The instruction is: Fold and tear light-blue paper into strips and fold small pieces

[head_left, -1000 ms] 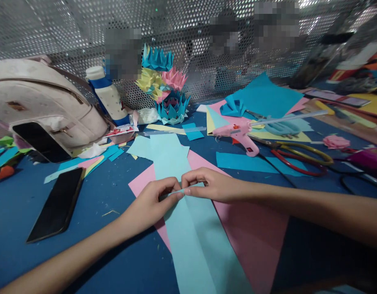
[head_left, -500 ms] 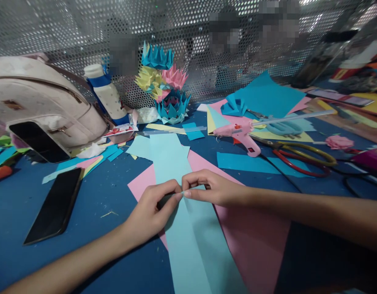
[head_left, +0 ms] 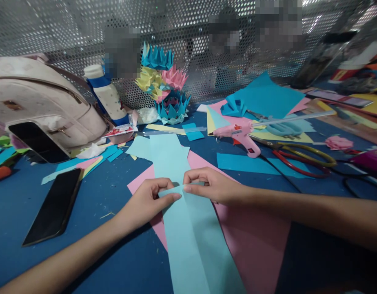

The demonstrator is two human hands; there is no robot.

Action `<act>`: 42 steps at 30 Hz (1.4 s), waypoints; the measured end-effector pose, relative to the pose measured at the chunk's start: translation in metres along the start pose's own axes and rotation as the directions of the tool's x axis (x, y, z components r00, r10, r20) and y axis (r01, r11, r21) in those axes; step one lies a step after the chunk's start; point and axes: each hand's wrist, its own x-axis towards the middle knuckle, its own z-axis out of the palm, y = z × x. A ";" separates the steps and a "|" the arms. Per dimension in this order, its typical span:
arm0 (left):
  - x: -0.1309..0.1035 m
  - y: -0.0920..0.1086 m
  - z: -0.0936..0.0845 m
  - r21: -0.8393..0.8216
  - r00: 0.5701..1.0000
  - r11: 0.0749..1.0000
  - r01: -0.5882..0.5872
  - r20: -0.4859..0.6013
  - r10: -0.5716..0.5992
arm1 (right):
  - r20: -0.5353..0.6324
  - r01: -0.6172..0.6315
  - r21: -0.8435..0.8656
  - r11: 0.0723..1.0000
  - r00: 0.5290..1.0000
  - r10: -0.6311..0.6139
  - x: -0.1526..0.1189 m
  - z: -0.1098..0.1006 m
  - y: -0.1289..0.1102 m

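Observation:
A long light-blue paper (head_left: 188, 245) with a lengthwise crease runs toward me. My left hand (head_left: 153, 200) pinches its far edge, thumb on top and fingers behind. Just to the right, my right hand (head_left: 209, 185) holds the same edge between thumb and curled fingers. Beneath lies a large pink sheet (head_left: 256, 241). Beyond my hands, another light-blue piece (head_left: 168, 157) lies flat on the pink sheet and the blue table (head_left: 115, 261).
A pink glue gun (head_left: 240, 134) and scissors (head_left: 301, 157) lie at the right. Two phones (head_left: 55, 208), a white backpack (head_left: 38, 98) and a bottle (head_left: 105, 94) are at the left. Folded paper flowers (head_left: 171, 104) stand at the back before a perforated metal panel.
My left thumb has moved slightly away from my right fingertips, and more of the paper's far edge shows by my left hand. My right hand has shifted up a little.

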 end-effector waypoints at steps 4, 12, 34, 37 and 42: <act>0.000 0.001 -0.003 0.003 1.000 1.000 -0.028 -0.012 0.028 | 0.000 -0.042 -0.009 0.999 0.999 0.042 0.001 0.000 -0.001; 0.001 0.000 -0.002 -0.037 0.999 0.999 -0.038 -0.005 0.037 | 0.014 -0.031 0.030 0.999 0.999 0.030 0.000 0.002 -0.003; -0.001 0.002 -0.016 -0.133 0.986 0.977 0.165 0.009 -0.166 | -0.002 -0.185 0.113 0.976 0.982 0.186 0.004 -0.011 0.001; -0.002 0.001 -0.017 -0.087 0.981 0.977 0.194 0.018 -0.193 | -0.017 -0.170 0.133 0.977 0.985 0.173 0.005 -0.009 0.001; -0.002 0.001 -0.016 -0.092 0.986 0.982 0.167 0.011 -0.166 | -0.023 -0.193 0.120 0.974 0.980 0.197 0.005 -0.008 -0.003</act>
